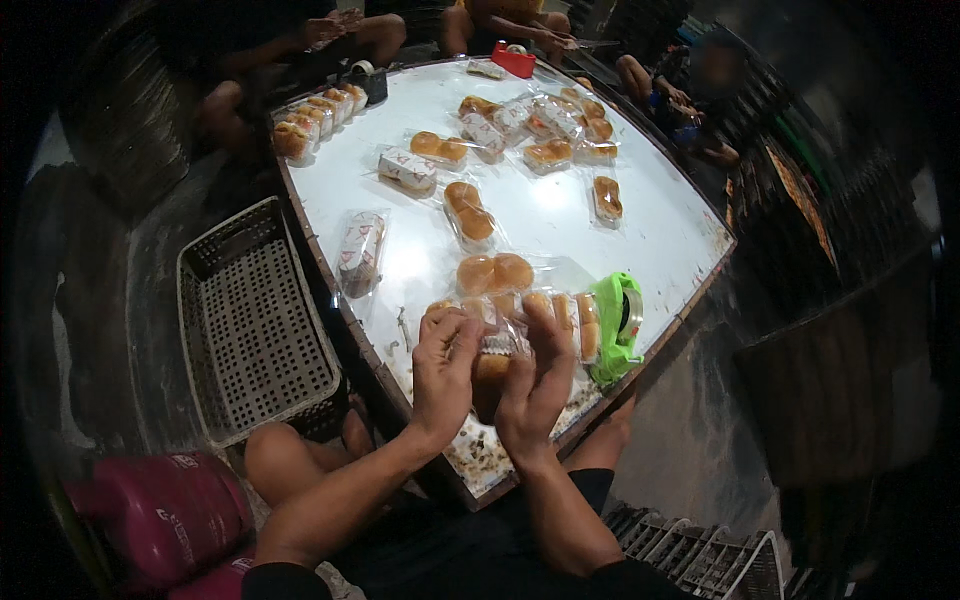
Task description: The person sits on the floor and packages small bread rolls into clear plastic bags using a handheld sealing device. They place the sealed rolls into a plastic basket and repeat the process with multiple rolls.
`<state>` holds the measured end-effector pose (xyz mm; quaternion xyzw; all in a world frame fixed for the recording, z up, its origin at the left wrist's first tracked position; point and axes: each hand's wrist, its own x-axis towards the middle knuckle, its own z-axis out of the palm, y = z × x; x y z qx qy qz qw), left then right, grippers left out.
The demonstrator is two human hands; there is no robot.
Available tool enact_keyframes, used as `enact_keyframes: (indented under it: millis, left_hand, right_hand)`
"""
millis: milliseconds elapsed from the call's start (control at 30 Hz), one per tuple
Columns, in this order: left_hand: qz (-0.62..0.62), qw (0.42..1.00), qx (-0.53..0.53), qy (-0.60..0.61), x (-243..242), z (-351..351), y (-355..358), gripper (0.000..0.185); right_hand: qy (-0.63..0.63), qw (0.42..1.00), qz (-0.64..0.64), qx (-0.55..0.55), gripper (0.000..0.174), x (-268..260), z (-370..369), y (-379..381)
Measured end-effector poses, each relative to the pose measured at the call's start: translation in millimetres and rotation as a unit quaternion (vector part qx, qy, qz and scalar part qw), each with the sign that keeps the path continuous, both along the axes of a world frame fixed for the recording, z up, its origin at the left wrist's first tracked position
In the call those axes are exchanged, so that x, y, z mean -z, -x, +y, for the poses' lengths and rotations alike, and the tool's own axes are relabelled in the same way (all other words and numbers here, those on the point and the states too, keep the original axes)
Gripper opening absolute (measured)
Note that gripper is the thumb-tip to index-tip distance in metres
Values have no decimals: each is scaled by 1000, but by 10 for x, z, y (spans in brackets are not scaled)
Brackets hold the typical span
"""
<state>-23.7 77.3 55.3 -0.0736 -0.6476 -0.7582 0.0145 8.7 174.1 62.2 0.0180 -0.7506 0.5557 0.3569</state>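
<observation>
Both of my hands are at the near corner of a white table (420,240), around a bread roll (492,369) in clear plastic wrap. My left hand (448,367) pinches the wrap on the roll's left side, thumb against fingers. My right hand (536,382) curves round the right side, fingers on the plastic. Just beyond, a row of wrapped rolls (588,330) is partly hidden by my fingers, and a double bun (495,274) lies behind it. A green tape dispenser (616,330) stands to the right of the row.
More wrapped buns (547,154) lie farther back, with a row (319,116) at the far left. A red tape dispenser (514,60) and a black one (366,81) stand at the far edge. Left are a plastic crate (259,330) and pink gas cylinders (169,510). Several people sit around the table.
</observation>
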Motion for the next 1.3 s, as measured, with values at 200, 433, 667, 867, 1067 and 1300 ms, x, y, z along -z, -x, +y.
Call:
enact_keyframes:
  millis: [200, 433, 667, 867, 1067, 1300]
  left_hand:
    - [83, 996, -32, 26, -14, -82, 94, 32]
    - [56, 998, 38, 7, 183, -76, 194, 31]
    - [107, 993, 1, 59, -95, -170, 142, 25]
    - [233, 952, 10, 199, -129, -232, 249, 26]
    - [-69, 997, -43, 13, 3, -108, 301, 22]
    - [-72, 988, -128, -55, 11, -461, 677, 20]
  right_hand:
    - [-55, 983, -139, -104, 29, -46, 123, 34]
    - [18, 993, -102, -65, 19, -222, 97, 60]
    - [-244, 969, -32, -21, 19, -187, 180, 43]
    - [-84, 996, -19, -25, 8, 8, 195, 210]
    - [207, 975, -76, -30, 28, 196, -225, 232]
    - [9, 943, -249, -219, 52, -630, 480, 1223]
